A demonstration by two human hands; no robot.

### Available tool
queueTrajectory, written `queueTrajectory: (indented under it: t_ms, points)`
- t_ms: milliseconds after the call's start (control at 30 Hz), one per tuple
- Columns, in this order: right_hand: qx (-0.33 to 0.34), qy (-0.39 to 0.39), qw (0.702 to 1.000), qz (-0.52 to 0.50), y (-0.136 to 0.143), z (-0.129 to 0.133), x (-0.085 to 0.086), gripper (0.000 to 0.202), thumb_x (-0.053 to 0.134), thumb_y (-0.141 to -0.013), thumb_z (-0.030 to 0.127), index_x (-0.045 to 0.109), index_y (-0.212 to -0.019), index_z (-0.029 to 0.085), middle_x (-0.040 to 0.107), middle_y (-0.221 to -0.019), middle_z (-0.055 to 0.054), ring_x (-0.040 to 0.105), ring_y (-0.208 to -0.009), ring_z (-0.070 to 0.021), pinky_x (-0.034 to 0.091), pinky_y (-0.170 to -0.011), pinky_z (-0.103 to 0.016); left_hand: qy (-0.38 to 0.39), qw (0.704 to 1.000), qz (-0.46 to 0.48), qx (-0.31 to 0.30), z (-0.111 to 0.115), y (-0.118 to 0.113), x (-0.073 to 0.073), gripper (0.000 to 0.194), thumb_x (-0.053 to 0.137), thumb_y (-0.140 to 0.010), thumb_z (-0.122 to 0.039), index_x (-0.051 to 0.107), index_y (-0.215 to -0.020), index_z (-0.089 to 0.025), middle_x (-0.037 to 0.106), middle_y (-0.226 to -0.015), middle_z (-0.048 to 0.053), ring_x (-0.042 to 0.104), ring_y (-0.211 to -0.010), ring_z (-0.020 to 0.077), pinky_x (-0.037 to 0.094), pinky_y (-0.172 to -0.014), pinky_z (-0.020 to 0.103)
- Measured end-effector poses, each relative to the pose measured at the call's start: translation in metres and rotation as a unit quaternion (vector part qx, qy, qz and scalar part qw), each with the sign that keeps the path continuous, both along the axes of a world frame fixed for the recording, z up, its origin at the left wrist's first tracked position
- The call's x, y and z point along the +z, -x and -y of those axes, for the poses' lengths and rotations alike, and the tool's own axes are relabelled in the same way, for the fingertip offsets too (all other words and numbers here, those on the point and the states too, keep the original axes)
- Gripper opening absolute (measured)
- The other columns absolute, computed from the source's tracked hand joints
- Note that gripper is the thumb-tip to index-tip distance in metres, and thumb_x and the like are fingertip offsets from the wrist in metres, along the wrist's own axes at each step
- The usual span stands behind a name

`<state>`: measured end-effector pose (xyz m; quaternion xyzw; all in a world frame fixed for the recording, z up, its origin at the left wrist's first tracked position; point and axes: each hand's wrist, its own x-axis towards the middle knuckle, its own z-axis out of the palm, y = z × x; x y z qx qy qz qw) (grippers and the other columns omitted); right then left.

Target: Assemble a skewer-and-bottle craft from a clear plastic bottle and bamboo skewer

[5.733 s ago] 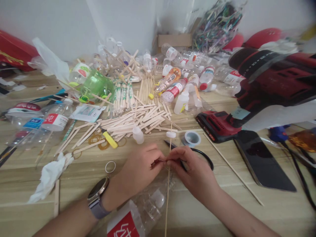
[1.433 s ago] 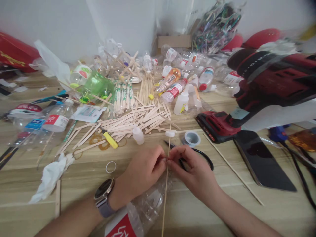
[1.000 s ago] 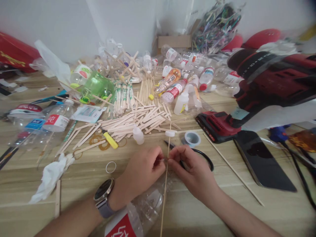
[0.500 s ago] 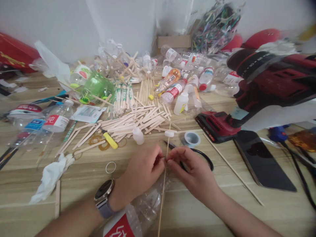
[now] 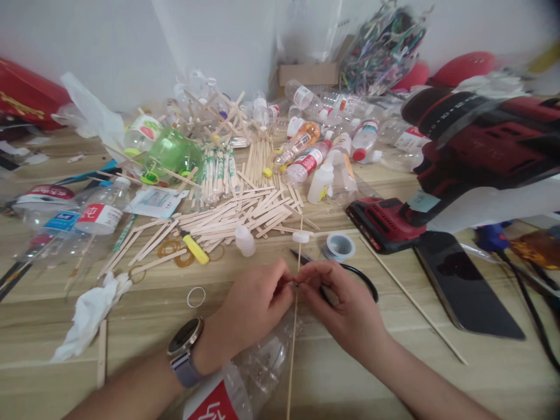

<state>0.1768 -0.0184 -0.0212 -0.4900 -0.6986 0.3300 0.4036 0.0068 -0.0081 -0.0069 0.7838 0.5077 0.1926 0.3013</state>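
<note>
Both my hands meet at a thin bamboo skewer, which runs away from me with a white bottle cap near its far end. The fingers of my left hand are pinched at the skewer's left side. From the right, the thumb and forefinger of my right hand close at the same spot. Something tiny between the fingertips is too small to name. Under my left wrist lies a clear plastic bottle with a red label. Scissors with black handles are partly hidden behind my right hand.
Wooden sticks lie heaped ahead, with plastic bottles behind. A red and black drill stands at right beside a phone. Nearer are a tape roll, a small white bottle and a yellow-handled tool.
The skewer's near end has swung slightly to the right. My fingertips have shifted a little at the skewer; both hands otherwise stay in place.
</note>
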Motion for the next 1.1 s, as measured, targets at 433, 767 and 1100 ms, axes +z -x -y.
queueTrajectory:
  t_ms: [433, 767, 1100]
  points:
    - [-0.009, -0.054, 0.997, 0.059, -0.0006, -0.0006, -0.0005, 0.007, 0.054, -0.084, 0.019, 0.058, -0.089, 0.022, 0.066, -0.075, -0.001, 0.061, -0.06, -0.0143, 0.052, -0.061, -0.026, 0.014, 1.0, 0.019, -0.01, 0.0001, 0.0008, 0.0019, 0.011, 0.047, -0.087, -0.017, 0.05, -0.077, -0.02, 0.057, -0.071, -0.002, 0.052, -0.066, 0.0142, 0.036, -0.059, 0.027]
    - [-0.011, -0.016, 0.999, 0.027, -0.0021, -0.0031, -0.0049, 0.012, 0.054, -0.083, 0.018, 0.053, -0.094, 0.022, 0.064, -0.077, -0.001, 0.061, -0.06, -0.0129, 0.051, -0.057, -0.025, 0.026, 0.999, 0.045, 0.014, -0.0028, 0.0005, 0.0016, 0.009, 0.048, -0.085, -0.016, 0.048, -0.077, -0.02, 0.053, -0.065, -0.005, 0.049, -0.06, 0.0117, 0.034, -0.056, 0.025]
    - [0.014, 0.019, 1.0, -0.018, 0.0009, -0.002, -0.0031, 0.011, 0.052, -0.082, 0.016, 0.05, -0.091, 0.022, 0.063, -0.076, 0.0, 0.057, -0.057, -0.0119, 0.049, -0.053, -0.023, -0.004, 0.999, -0.039, 0.034, -0.0019, -0.0007, 0.0034, 0.01, 0.048, -0.079, -0.015, 0.044, -0.071, -0.02, 0.049, -0.063, -0.003, 0.044, -0.057, 0.013, 0.027, -0.054, 0.027]
